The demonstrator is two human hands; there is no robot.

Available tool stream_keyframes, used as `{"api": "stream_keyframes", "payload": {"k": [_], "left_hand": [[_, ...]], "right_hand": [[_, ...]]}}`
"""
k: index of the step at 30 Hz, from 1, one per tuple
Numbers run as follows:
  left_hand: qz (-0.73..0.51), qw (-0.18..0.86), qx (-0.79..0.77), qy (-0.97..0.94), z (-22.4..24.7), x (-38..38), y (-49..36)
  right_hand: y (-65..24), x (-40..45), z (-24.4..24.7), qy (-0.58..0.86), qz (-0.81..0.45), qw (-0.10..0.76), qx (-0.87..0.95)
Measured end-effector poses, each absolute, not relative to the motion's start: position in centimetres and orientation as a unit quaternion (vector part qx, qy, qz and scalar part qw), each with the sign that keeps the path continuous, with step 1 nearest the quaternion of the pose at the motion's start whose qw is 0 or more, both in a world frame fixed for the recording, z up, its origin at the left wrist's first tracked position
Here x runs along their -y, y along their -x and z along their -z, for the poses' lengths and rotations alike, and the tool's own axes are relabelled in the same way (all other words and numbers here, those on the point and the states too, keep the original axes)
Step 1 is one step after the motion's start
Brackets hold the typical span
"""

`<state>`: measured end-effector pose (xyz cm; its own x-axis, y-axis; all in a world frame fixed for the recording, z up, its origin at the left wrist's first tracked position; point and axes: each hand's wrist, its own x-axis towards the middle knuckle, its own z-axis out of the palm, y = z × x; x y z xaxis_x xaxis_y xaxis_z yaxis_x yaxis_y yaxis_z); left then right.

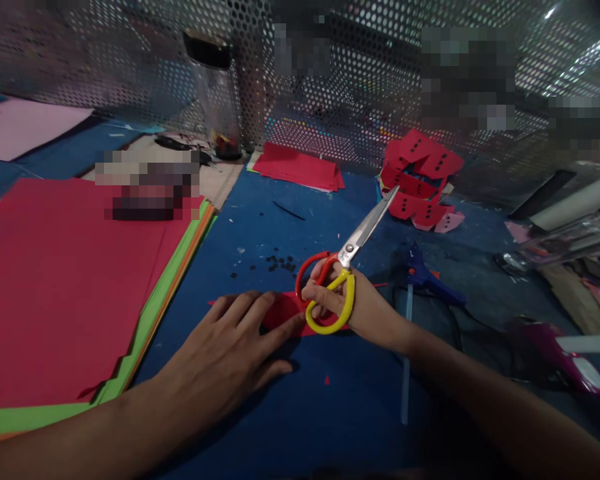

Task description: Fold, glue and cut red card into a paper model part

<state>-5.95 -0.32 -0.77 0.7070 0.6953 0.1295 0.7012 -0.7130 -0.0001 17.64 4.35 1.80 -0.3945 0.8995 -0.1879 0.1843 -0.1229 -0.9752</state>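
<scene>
My left hand lies flat with its fingers spread over a strip of red paper on the blue table. Scissors with one red and one yellow handle are in my right hand, whose fingers wrap round the handles. The blades point up and to the right, close together, above the table. Part of the red paper shows beneath the scissor handles. Small black paper bits lie just beyond the hands, and a tiny red scrap rests nearer to me.
Stacked coloured sheets cover the left side. Behind are red papers, a jar and dotted red cutouts by a perforated metal wall. A blue glue gun and a purple tool lie on the right.
</scene>
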Motion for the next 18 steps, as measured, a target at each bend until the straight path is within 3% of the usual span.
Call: {"api": "stream_keyframes", "payload": {"k": [9, 18], "left_hand": [[0.071, -0.007, 0.377, 0.924, 0.9, 0.5, 6.3], [0.074, 0.037, 0.362, 0.929, 0.9, 0.3, 6.2]], "right_hand": [[-17.0, -4.3, -1.3, 0.473, -0.587, 0.313, 0.577], [-15.9, -4.2, -1.5, 0.461, -0.572, 0.303, 0.606]]}}
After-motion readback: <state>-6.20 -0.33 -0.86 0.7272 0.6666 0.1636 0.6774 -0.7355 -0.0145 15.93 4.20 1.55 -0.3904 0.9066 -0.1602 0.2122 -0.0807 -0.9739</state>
